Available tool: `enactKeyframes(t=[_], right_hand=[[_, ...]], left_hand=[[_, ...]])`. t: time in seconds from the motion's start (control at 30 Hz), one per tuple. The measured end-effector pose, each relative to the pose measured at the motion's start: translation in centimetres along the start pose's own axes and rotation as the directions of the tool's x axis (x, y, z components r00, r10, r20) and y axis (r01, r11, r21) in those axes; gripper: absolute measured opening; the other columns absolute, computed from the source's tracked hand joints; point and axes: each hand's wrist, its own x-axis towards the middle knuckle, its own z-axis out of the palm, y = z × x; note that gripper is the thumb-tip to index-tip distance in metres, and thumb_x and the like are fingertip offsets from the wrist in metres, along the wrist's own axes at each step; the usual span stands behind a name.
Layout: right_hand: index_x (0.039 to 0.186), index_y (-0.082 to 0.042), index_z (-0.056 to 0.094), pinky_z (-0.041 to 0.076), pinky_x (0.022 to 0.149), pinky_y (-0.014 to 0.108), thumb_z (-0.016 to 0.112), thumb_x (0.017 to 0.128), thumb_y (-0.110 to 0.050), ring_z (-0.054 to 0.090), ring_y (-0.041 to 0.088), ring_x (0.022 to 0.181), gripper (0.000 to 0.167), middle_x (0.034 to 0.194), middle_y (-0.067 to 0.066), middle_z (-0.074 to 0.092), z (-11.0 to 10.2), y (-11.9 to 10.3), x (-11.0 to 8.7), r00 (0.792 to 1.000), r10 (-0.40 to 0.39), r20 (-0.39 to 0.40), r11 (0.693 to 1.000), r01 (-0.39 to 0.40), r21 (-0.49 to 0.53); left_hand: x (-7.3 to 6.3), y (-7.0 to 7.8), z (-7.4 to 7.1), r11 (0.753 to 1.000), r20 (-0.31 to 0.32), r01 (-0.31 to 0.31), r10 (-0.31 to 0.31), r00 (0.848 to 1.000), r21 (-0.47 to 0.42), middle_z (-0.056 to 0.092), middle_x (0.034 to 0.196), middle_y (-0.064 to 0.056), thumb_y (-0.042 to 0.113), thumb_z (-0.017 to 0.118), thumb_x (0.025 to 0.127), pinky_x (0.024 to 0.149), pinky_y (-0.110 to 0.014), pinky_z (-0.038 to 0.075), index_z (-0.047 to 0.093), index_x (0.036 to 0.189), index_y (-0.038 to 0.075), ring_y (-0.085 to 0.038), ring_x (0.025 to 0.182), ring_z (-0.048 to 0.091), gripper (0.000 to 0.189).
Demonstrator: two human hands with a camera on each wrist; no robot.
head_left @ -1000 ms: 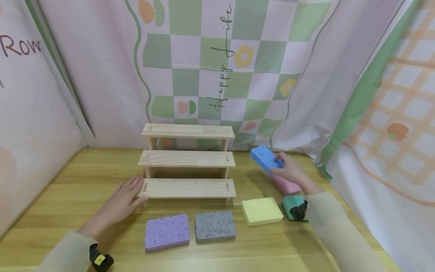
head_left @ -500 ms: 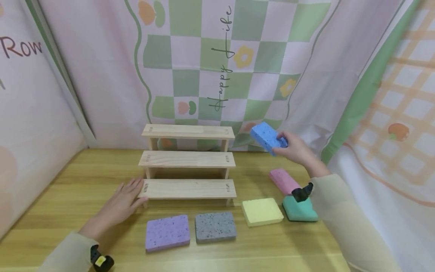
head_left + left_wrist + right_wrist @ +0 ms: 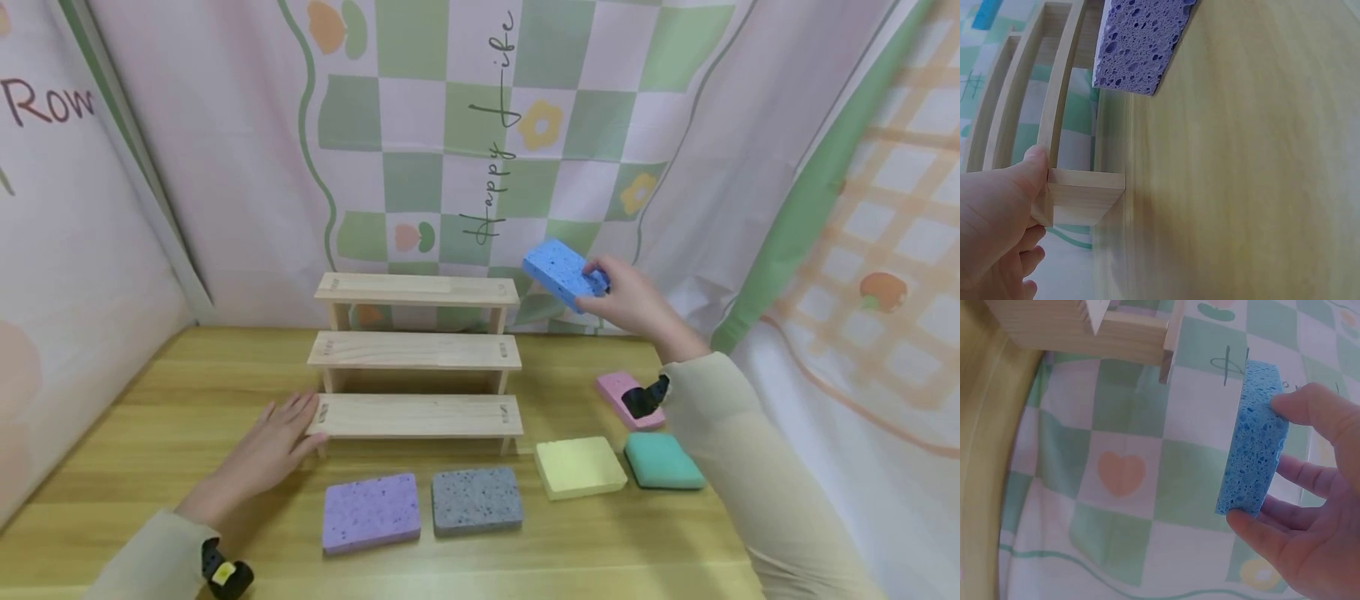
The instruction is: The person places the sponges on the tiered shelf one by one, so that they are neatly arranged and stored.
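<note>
A blue sponge is held up in the air by my right hand, just right of the top step of a three-tier wooden stand. The right wrist view shows thumb and fingers pinching the blue sponge by its edges. My left hand rests at the left end of the stand's lowest step. In the left wrist view, the left thumb presses that step's edge, and the other fingers curl on its far side. All three steps are bare.
On the wooden table lie a purple sponge, a grey sponge, a yellow sponge, a green sponge and a pink sponge. Patterned curtains hang behind and at both sides.
My right hand has raised the blue sponge off the area by the pink sponge, then brought it left towards the top step. The left hand stays in place.
</note>
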Motion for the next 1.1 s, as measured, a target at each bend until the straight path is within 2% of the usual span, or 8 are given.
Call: enactKeyframes(t=[0.17,0.37,0.77,1.1], right_hand=[[0.119,0.007,0.048,0.041,0.087,0.051,0.063,0.083,-0.018,0.048,0.036,0.105,0.046,0.118,0.025,0.05,0.4,-1.2,1.1,0.999,-0.048,-0.005,0.998,0.047,-0.036],[0.117,0.006,0.049,0.041,0.086,0.047,0.065,0.082,-0.016,0.047,0.033,0.105,0.045,0.117,0.022,0.05,1.4,-2.4,2.6,0.996,-0.087,-0.008,0.996,0.086,-0.03],[0.115,0.004,0.051,0.039,0.092,0.044,0.066,0.081,-0.014,0.044,0.032,0.111,0.042,0.123,0.021,0.048,3.6,-5.7,4.9,0.982,-0.185,0.037,0.982,0.186,-0.02],[0.117,-0.003,0.051,0.042,0.09,0.041,0.068,0.078,-0.015,0.046,0.028,0.11,0.044,0.124,0.015,0.049,6.0,-8.0,6.4,0.974,-0.214,0.069,0.977,0.215,0.002]], left_hand=[[0.0,0.0,0.0,1.0,-0.007,-0.011,0.011,1.0,0.01,0.028,0.141,-0.029,0.037,0.044,0.097,0.103,-0.061,0.012,0.031,0.136,-0.012,-0.046,0.129,0.022,0.065],[0.0,-0.2,0.1,1.0,-0.008,-0.01,0.01,1.0,0.018,0.028,0.141,-0.029,0.038,0.044,0.097,0.103,-0.06,0.012,0.031,0.137,-0.012,-0.045,0.129,0.022,0.064],[0.0,-0.2,0.0,0.999,-0.027,-0.032,0.033,0.999,0.033,0.03,0.139,-0.03,0.036,0.046,0.096,0.102,-0.061,0.015,0.033,0.135,-0.013,-0.047,0.128,0.025,0.064],[0.1,-0.1,-0.1,0.999,-0.014,-0.022,0.022,1.0,0.036,0.031,0.139,-0.029,0.037,0.045,0.097,0.102,-0.061,0.015,0.033,0.136,-0.012,-0.046,0.128,0.024,0.064]])
